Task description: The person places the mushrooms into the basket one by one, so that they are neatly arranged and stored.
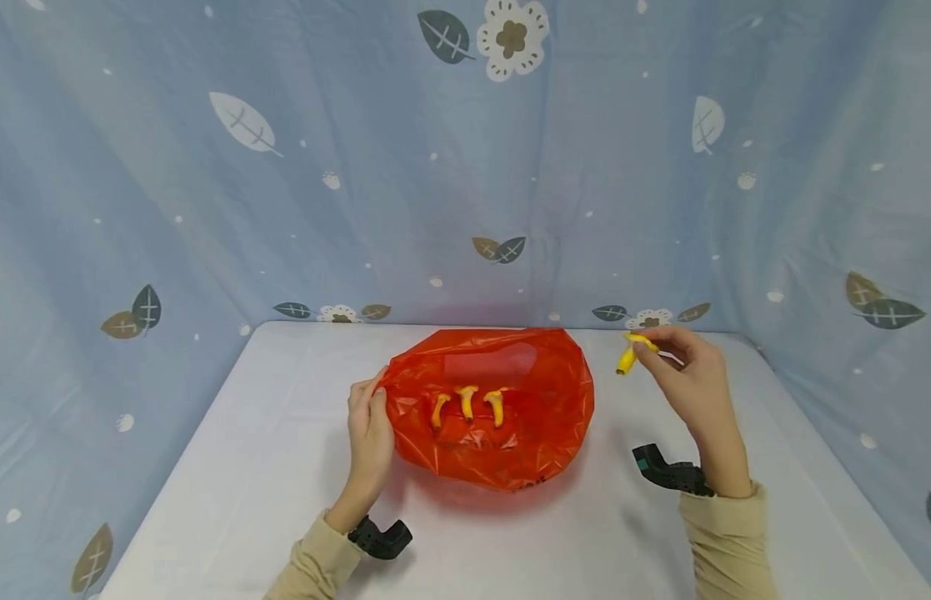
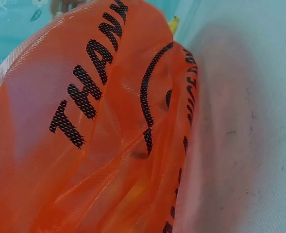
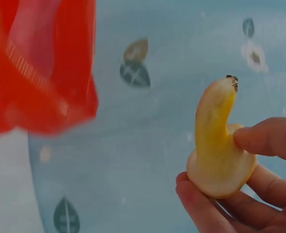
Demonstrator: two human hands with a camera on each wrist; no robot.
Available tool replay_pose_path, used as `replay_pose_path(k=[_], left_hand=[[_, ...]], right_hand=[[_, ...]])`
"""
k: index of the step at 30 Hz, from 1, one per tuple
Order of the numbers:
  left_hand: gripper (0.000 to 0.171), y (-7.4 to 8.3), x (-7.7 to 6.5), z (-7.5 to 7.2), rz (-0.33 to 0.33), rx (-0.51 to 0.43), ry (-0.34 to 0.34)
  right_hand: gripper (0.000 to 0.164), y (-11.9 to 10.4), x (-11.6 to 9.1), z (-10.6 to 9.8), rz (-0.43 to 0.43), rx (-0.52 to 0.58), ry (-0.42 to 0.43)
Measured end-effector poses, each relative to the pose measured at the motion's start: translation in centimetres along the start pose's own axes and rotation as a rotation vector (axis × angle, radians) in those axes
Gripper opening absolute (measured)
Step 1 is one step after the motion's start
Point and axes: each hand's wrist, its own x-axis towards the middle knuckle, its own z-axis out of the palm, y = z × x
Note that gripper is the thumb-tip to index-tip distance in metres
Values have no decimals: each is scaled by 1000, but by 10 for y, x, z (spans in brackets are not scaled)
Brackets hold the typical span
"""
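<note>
A red plastic bag [image 1: 480, 462] lies on the white table with its mouth spread wide. My left hand [image 1: 370, 437] grips the left side of the bag's rim between thumb and fingers. Inside the bag sit three small yellow mushroom-shaped pieces [image 1: 498, 408] in a row. Right of the bag, my right hand [image 1: 693, 375] is raised and pinches a similar yellow mushroom-shaped piece [image 3: 213, 150]. Its curved stem ends in a dark tip, and the rounded wide end rests against my fingers. Black lettering shows on the bag's outside [image 2: 109, 87] in the left wrist view.
The white table [image 1: 232, 467] runs back to a blue curtain [image 1: 375, 208] printed with leaves and flowers. Black cameras are strapped to the left wrist [image 1: 380, 539] and the right wrist [image 1: 668, 472].
</note>
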Motion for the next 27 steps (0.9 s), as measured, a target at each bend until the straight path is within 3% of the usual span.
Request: replay_pose_path(k=[5, 13, 21, 27], left_hand=[[41, -1, 0, 0, 12, -1, 17], [40, 0, 0, 2, 10, -15, 18], [40, -1, 0, 2, 8, -2, 10], [40, -2, -1, 2, 8, -2, 6]], right_hand=[[19, -21, 13, 21, -63, 11, -120], [17, -46, 31, 59, -49, 1, -387], [12, -52, 40, 94, -66, -55, -573], [10, -49, 46, 120, -30, -118, -762]])
